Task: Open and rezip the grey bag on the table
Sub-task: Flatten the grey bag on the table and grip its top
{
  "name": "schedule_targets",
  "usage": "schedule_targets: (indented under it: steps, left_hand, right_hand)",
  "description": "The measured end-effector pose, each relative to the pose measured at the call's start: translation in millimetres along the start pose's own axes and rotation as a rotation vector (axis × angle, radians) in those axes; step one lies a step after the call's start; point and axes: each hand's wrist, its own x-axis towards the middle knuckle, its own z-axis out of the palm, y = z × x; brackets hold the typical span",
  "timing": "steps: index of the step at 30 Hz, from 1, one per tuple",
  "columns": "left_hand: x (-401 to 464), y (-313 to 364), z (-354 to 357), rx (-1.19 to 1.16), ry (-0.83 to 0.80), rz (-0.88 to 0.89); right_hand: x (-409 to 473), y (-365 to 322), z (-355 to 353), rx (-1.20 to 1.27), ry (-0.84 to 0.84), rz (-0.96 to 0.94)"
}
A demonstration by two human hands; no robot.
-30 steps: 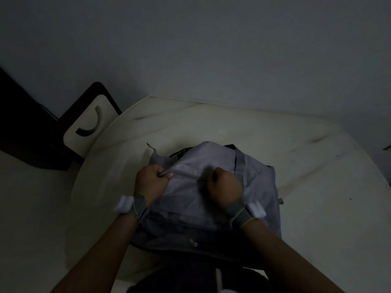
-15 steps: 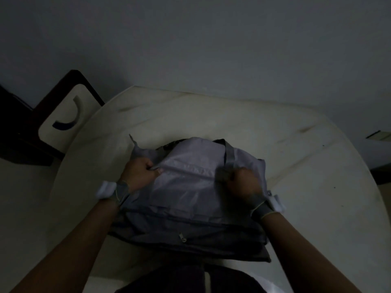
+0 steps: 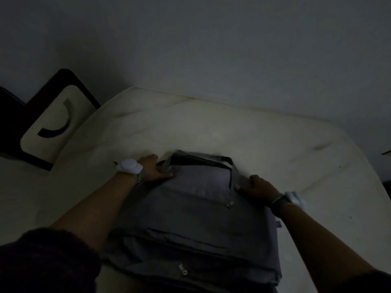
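Note:
The grey bag [image 3: 196, 210] lies flat on the white table [image 3: 211, 127], close to my body. Its far top edge shows a dark opening [image 3: 190, 160] under a grey strap. My left hand [image 3: 151, 169] grips the bag's far left corner, fingers closed on the fabric. My right hand [image 3: 257, 186] holds the bag's right edge beside the strap, thumb on top. One zipper pull [image 3: 229, 205] hangs on the front panel near my right hand. Another zipper pull [image 3: 182, 269] sits on the near edge. The room is dim.
A dark chair with a pale seat back [image 3: 53, 123] stands at the table's left far corner. A grey wall [image 3: 211, 49] rises behind the table. Both wrists wear white bands. My dark sleeve [image 3: 46, 261] fills the lower left.
My hands have moved apart from the bag's middle to its far left corner and right edge. The bag now lies flatter and looks closer, as the view shifted.

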Motion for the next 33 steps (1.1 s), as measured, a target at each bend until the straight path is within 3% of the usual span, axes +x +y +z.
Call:
schedule_targets:
  steps: [3, 8, 14, 17, 20, 26, 29, 33]
  left_hand:
    - [8, 3, 11, -0.011, -0.124, 0.051]
    - [37, -22, 31, -0.103, -0.099, 0.015]
    - [33, -25, 39, -0.069, -0.055, -0.102]
    - [22, -24, 38, -0.017, 0.001, -0.053]
    - [1, -15, 39, -0.004, -0.04, 0.075]
    - [-34, -19, 59, -0.07, -0.188, -0.007]
    - [-74, -13, 63, -0.132, -0.068, -0.001]
    - [-120, -15, 39, -0.342, 0.258, 0.076]
  right_hand:
    - [13, -1, 3, 0.003, -0.055, -0.021]
    - [38, 4, -3, -0.013, -0.06, 0.002]
    - [33, -5, 1, 0.04, -0.192, 0.042]
    - [24, -5, 6, 0.135, -0.21, 0.042]
    - [5, -8, 14, 0.157, -0.167, -0.003]
    - [-39, -8, 29, 0.167, -0.003, -0.148]
    - [-66, -9, 25, 0.103, 0.101, -0.245]
    - [-109, -15, -9, 0.13, 0.294, -0.374]
